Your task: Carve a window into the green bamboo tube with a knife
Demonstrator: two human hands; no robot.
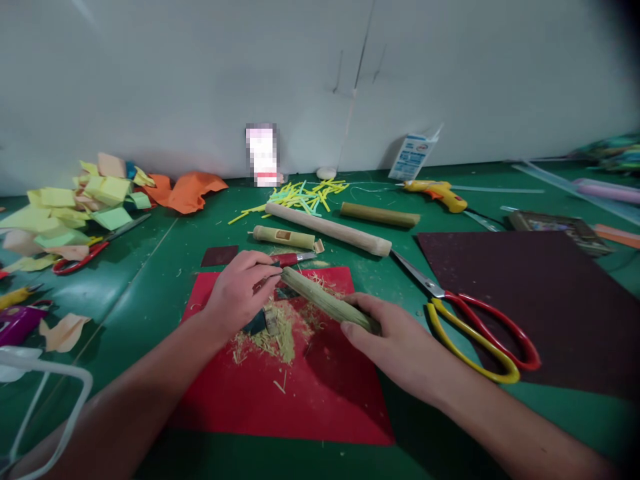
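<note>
My right hand (387,333) is closed around the near right end of a pale green bamboo stick (325,297), which slants up to the left. My left hand (243,290) is at the stick's far end with fingers pinched; a dark brown edge, apparently a small piece of sandpaper (261,284), shows under them. Below lies a red sheet (280,413) with bamboo shavings and dust (280,337) and a small dark block. A red-handled knife (287,259) rests just beyond the left fingers.
Beyond the hands lie a notched bamboo tube (287,237), a longer pale stick (330,230) and a short bamboo piece (380,215). Large scissors (470,320) lie right, partly on a dark brown sheet (525,287). A yellow glue gun (440,195) sits behind; crumpled papers (100,190) are left.
</note>
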